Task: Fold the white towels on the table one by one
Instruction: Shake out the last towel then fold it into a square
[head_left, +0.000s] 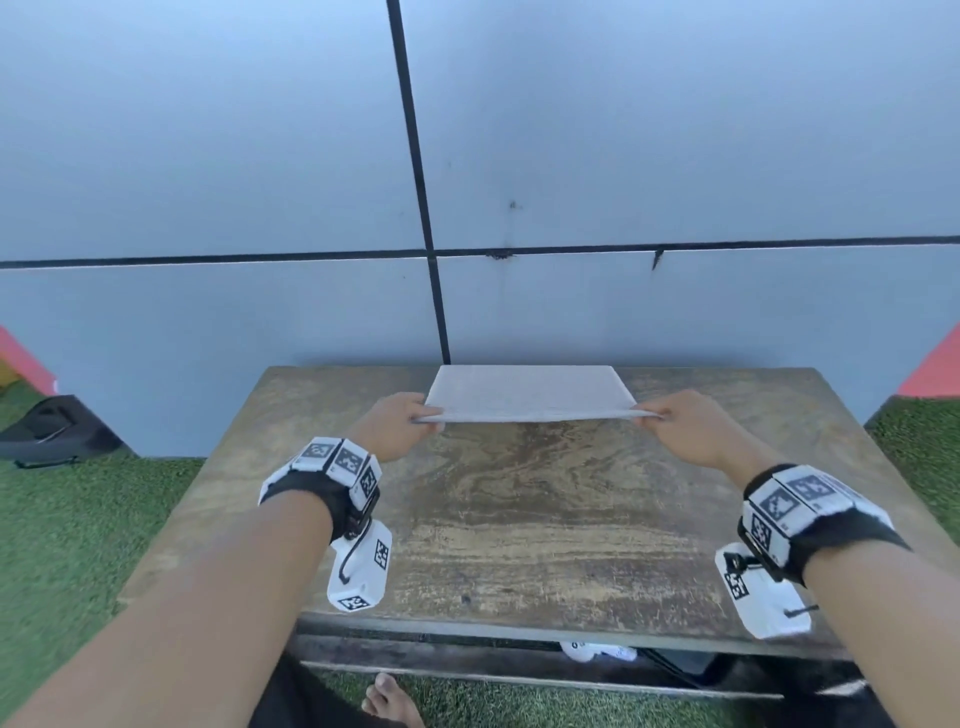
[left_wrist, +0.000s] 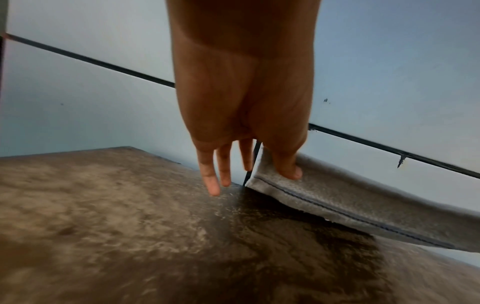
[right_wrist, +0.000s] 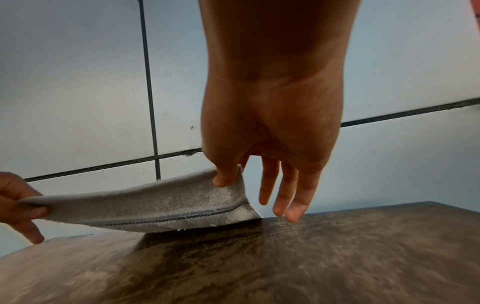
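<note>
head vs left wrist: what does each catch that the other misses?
Head only: the whole towel lying far on the wooden table, the right hand pinching its near right corner, both wrist rigs, green turf and a black bag on the floor.

Left wrist only: the thumb pressed on the towel's underside, the other fingers hanging straight and free, the stitched hem, and the near edge lifted off the table.

Both: the left hand pinching the near left corner, the table, the grey panelled wall.
</note>
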